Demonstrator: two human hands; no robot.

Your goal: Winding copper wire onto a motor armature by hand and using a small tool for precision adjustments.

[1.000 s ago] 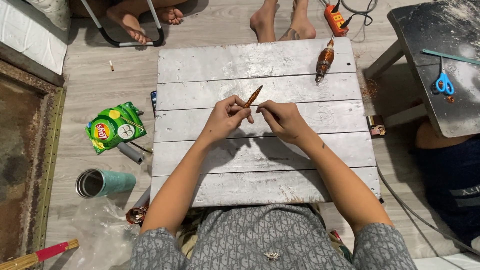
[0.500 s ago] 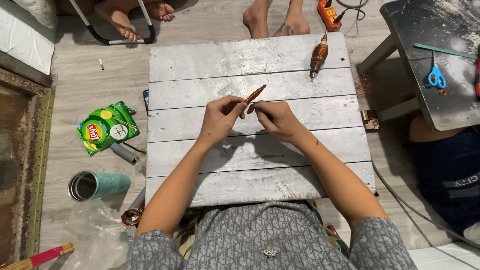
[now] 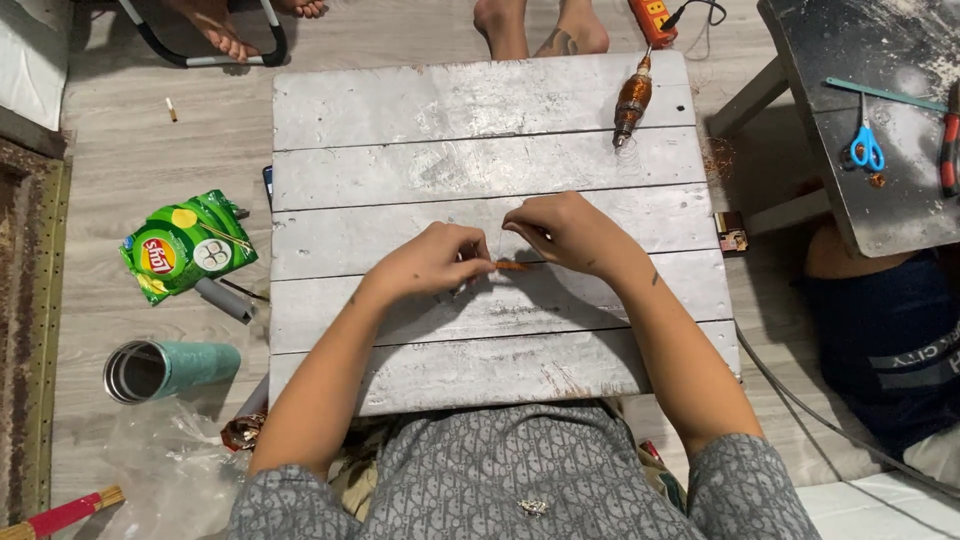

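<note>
Over plank board [image 3: 480, 100], hands pinching stick [image 3: 512, 265]

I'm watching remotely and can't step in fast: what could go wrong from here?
The small brown piece, pinched between left hand and right hand, could slip and fall through a gap in the plank board. The rotary tool lies near the board's edge and might roll off. Its cable runs by someone's bare feet.
</note>
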